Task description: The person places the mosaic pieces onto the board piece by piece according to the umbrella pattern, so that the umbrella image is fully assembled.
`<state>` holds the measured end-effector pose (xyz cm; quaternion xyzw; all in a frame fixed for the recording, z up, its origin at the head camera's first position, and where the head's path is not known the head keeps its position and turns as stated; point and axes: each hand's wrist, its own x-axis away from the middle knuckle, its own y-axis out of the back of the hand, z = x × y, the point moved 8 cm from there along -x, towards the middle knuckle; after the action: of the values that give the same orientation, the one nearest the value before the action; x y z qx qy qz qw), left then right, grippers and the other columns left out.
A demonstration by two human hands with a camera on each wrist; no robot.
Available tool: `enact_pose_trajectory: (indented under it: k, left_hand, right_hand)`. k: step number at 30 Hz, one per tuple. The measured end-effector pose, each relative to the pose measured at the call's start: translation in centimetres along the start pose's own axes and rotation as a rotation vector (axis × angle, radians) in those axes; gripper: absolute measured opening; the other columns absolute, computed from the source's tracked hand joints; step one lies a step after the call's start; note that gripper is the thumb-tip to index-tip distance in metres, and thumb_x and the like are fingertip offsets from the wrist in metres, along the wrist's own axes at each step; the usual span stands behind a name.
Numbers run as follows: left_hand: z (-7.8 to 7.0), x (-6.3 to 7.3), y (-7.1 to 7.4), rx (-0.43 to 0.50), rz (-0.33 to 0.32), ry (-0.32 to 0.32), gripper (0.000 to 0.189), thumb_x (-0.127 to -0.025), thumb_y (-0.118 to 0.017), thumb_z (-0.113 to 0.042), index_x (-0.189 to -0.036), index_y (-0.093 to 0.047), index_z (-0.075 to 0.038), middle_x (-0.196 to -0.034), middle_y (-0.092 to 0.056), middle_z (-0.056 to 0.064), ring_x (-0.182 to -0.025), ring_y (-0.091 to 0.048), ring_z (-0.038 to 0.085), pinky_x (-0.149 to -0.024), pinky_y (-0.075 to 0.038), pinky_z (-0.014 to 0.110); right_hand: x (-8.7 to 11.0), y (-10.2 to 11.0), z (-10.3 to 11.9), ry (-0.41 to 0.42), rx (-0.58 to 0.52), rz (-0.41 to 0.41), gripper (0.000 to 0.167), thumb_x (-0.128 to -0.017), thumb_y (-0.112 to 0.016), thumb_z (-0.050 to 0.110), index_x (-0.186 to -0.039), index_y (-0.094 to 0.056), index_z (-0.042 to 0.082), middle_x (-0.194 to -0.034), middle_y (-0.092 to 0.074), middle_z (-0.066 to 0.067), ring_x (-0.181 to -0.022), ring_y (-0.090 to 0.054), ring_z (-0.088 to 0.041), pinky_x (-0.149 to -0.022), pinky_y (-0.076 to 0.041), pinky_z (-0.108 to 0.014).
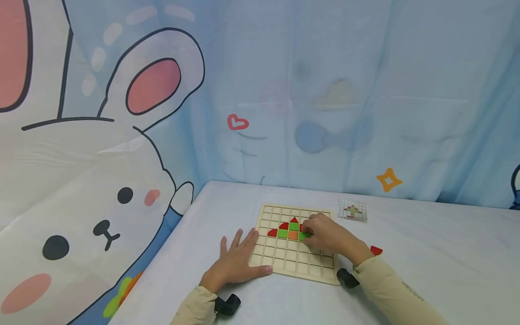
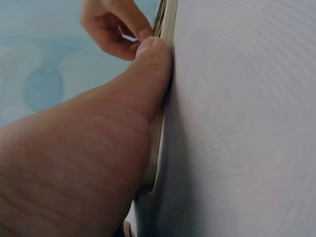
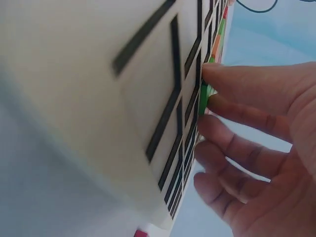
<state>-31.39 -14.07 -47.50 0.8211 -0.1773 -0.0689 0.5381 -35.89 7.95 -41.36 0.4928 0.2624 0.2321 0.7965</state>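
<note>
A square wooden grid board (image 1: pixel 290 263) lies on the white table, with red, green and orange flat pieces set in its upper middle cells. My left hand (image 1: pixel 234 262) rests at the board's left side, fingers spread, its thumb along the near edge. Over the right part of the pattern, my right hand (image 1: pixel 331 234) pinches a green square piece (image 3: pixel 203 98) between thumb and index finger, at the board's surface. The right-hand fingers partly cover the red piece behind it. An orange square (image 1: pixel 293 235) sits in the middle of the pattern.
A small pattern card (image 1: pixel 352 210) lies beyond the board's right corner. One loose red piece (image 1: pixel 376 250) is on the table by the right wrist. A blue printed curtain (image 1: pixel 345 113) hangs behind the table, and a rabbit print (image 1: pixel 89 180) covers the left side.
</note>
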Motion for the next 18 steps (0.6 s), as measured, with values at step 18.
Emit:
enact_pose_trajectory:
  k: [18]
  left_hand:
    - [-0.3, 0.2, 0.3, 0.005, 0.001, 0.005, 0.109, -0.093, -0.065, -0.075, -0.172, -0.026, -0.011, -0.178, -0.021, 0.004, -0.164, -0.006, 0.037, -0.122, 0.003, 0.072]
  right_hand:
    - [3.6, 3.4, -2.0, -0.129, -0.048, -0.063, 0.025, -0.094, -0.082, 0.010, -0.115, -0.076, -0.002, -0.110, -0.075, -0.009, -0.104, -0.069, -0.032, -0.091, -0.058, -0.053]
